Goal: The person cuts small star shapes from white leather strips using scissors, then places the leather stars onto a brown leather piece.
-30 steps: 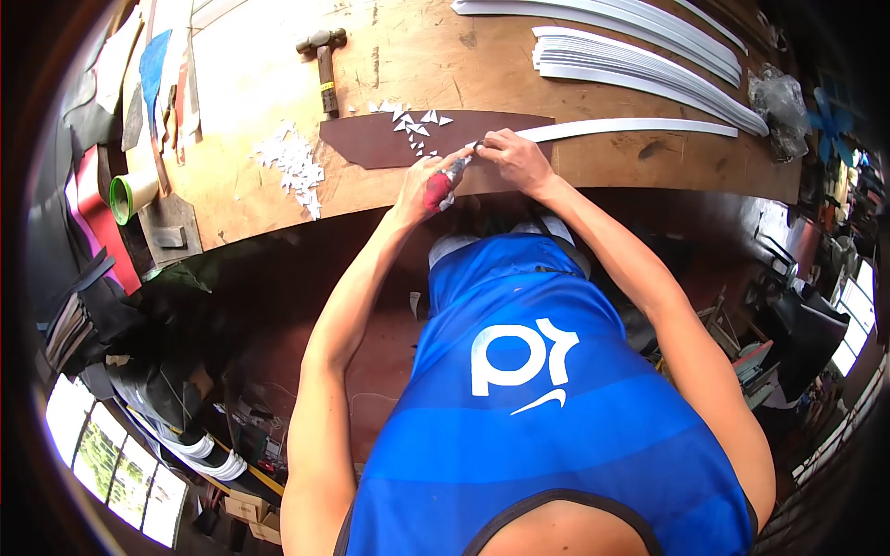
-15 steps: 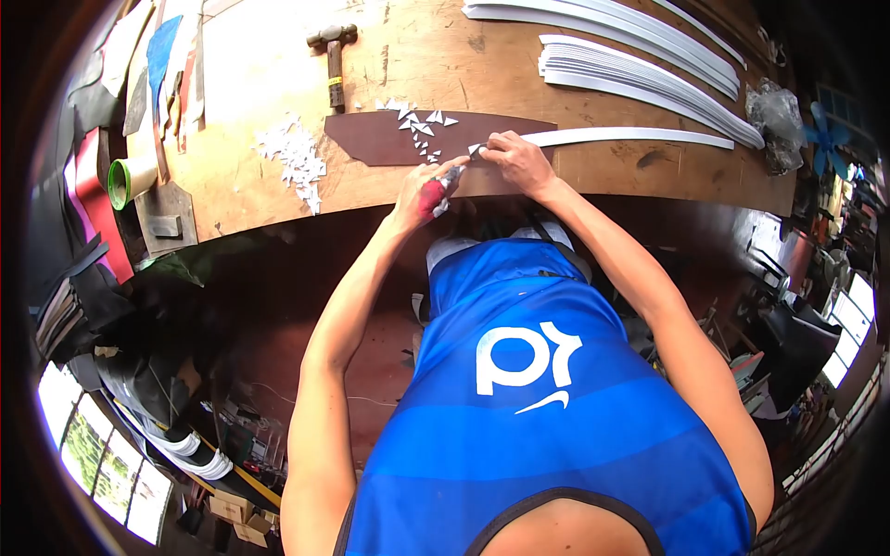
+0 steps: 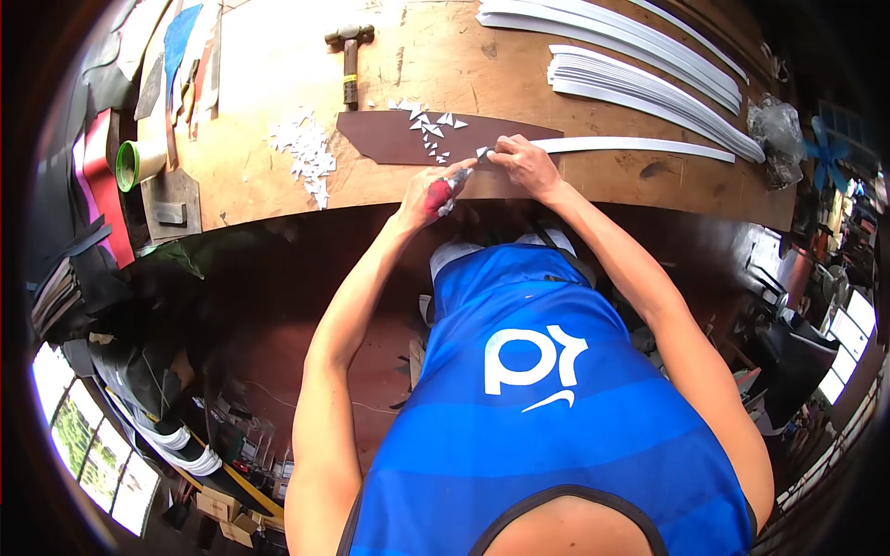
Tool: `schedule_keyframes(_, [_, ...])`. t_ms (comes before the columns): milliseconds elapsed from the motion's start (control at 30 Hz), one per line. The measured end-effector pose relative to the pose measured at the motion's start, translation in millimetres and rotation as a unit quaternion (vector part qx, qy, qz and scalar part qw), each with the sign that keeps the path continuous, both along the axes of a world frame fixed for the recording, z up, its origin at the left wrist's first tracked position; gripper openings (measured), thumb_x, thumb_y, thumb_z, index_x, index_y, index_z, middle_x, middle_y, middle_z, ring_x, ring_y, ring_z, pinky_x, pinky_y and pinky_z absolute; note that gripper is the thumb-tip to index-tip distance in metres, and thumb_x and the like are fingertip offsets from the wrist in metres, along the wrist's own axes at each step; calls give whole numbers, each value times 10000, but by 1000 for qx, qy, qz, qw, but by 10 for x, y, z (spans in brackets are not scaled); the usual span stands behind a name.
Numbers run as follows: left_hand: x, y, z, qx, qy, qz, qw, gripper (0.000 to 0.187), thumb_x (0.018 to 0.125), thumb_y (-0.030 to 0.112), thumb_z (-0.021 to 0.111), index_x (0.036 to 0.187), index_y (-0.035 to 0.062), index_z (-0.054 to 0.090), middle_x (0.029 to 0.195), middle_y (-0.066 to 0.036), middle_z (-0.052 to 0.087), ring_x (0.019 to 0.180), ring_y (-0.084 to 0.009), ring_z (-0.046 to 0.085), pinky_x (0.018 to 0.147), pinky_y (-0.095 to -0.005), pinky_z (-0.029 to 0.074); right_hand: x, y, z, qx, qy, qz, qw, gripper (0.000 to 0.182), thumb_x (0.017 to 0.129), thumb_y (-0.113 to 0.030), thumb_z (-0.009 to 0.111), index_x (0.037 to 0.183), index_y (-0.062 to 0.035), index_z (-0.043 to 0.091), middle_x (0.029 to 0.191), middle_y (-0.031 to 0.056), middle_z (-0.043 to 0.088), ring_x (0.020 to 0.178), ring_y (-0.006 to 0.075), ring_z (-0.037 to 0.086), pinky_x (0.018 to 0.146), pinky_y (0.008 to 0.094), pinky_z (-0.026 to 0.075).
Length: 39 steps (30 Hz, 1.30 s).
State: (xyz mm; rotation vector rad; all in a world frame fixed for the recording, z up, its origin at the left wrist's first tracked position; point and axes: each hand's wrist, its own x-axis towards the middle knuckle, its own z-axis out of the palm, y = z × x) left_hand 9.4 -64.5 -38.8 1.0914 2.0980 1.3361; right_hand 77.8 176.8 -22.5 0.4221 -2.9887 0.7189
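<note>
Head view: tool [image 3: 439, 193] in left grip [image 3: 428, 190]

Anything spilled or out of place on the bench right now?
Only offcuts: small white triangular scraps lie heaped loose on the bench, and more are scattered across the brown sheet. The hammer and stacked white strips lie tidy.

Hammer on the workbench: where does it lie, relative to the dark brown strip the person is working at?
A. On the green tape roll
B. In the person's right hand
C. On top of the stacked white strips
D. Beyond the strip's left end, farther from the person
D: the hammer lies on bare wood just beyond the left end of the dark brown strip, apart from both hands.
</note>
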Motion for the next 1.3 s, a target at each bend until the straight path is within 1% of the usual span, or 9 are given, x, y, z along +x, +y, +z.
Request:
schedule_keyframes(133, [-96,11,-56,-17,53,-14,998,320,984,133,617,1302,107,638,956,-121,725,803,-231,684,711,-315,518,-17,-32,3,-17,10,-4,1000,223,789,-36,619,981,-117,698,916,26,596,898,233,613,725,350,565])
schedule_keyframes(233, [-114,-121,6,-4,-74,3,997,266,1021,151,587,1262,64,659,979,-63,712,818,-103,593,721,-293,497,-34,-11,6,-2,-6,-4,1000,203,803,-84,598,976,-134,692,966,19,576,921,222,595,732,335,564])
schedule_keyframes(367, [18,-162,27,-70,-110,20,991,274,1013,132,594,1268,54,656,1033,-81,717,861,-124,617,777,-275,504,-22,-16,9,-7,0,-4,1000,179,810,-90,593,952,-134,693,946,23,559,904,222,588,713,338,565])
schedule_keyframes(467, [136,-29,8,35,-101,85,991,276,979,159,624,1245,107,674,893,-132,706,725,-263,649,664,-320,508,-42,-10,30,-9,0,3,1000,165,814,-94,592,942,-130,690,942,24,546,898,222,582,704,340,564])
schedule_keyframes(567, [188,37,29,65,30,130,989,287,970,150,638,1250,97,676,874,-123,691,719,-244,627,680,-303,505,-53,32,29,-20,0,18,1000,157,817,-97,593,940,-125,686,952,28,540,899,223,579,701,343,564])
schedule_keyframes(767, [231,31,167,22,-74,126,989,346,949,106,660,1295,95,659,843,-68,681,704,-135,596,664,-281,497,-107,91,34,-30,-4,59,998,144,816,-93,595,938,-105,670,978,46,536,903,234,576,715,351,562])
schedule_keyframes(867, [138,-6,132,-28,-67,80,994,302,987,131,638,1282,74,661,1017,-82,745,817,-92,627,739,-270,518,-127,110,30,-33,-1,72,997,120,808,-83,591,909,-91,653,976,57,532,904,242,575,730,359,559])
schedule_keyframes(1133, [-35,-13,250,-37,-179,38,982,292,998,128,619,1284,86,658,844,-18,686,719,-65,552,649,-252,480,-101,95,31,-42,-3,65,997,76,800,-72,583,863,-77,625,974,70,531,907,253,576,741,370,557])
schedule_keyframes(1300, [-59,-168,359,-11,100,2,995,271,989,185,608,1212,53,687,909,-118,742,753,-187,681,693,-319,529,-124,88,52,-40,-9,66,997,77,805,-76,581,866,-76,628,991,78,537,919,268,577,746,375,557])
